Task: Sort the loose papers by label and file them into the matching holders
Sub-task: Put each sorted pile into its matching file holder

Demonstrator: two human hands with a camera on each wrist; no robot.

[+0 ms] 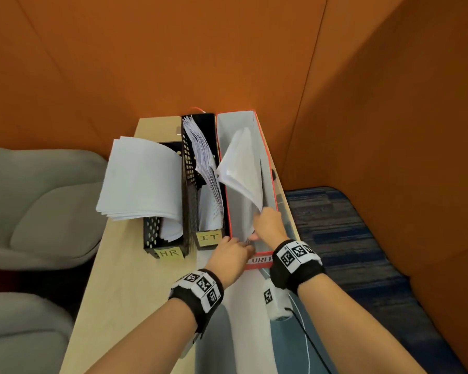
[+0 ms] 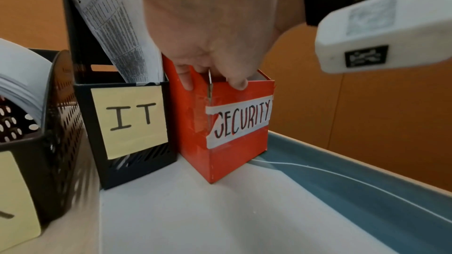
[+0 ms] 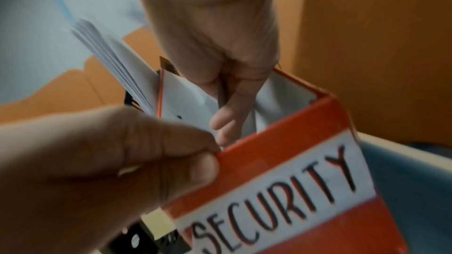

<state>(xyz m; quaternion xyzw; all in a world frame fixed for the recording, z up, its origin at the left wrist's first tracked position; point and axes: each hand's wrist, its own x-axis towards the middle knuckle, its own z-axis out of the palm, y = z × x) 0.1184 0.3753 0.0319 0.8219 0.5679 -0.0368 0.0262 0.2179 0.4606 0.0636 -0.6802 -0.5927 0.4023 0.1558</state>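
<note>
Filing step: right hand [image 1: 268,224] lowers a sheaf of papers [image 1: 243,168] into the red SECURITY holder [image 2: 234,123], by my reading.
Right fingers: curled and pinching the sheaf's near lower corner, inside the holder's mouth.
Left hand [image 1: 231,255]: fingers [image 2: 238,83] hooked over the holder's front rim, thumb pressed on its outer face, steadying it.
Papers now: partly inside the holder, top corner leaning left toward the IT holder [image 2: 127,123].
Handling: thin sheets, light and floppy, likely to fan or buckle; best held low near the leading edge, pinched flat so the sheets stay together.
Holder: looks like light card, easily tipped, so the left-hand brace matters.
Edges: narrow slot; the left wall could catch the splayed corner.
Neighbours: IT holder touching on the left, its own sheets leaning rightward; HR holder [image 1: 164,238] beyond it, papers curling over its left side.
Open room: bare surface [image 1: 125,292] in front; the orange wall [image 1: 389,117] stands near on the right.
</note>
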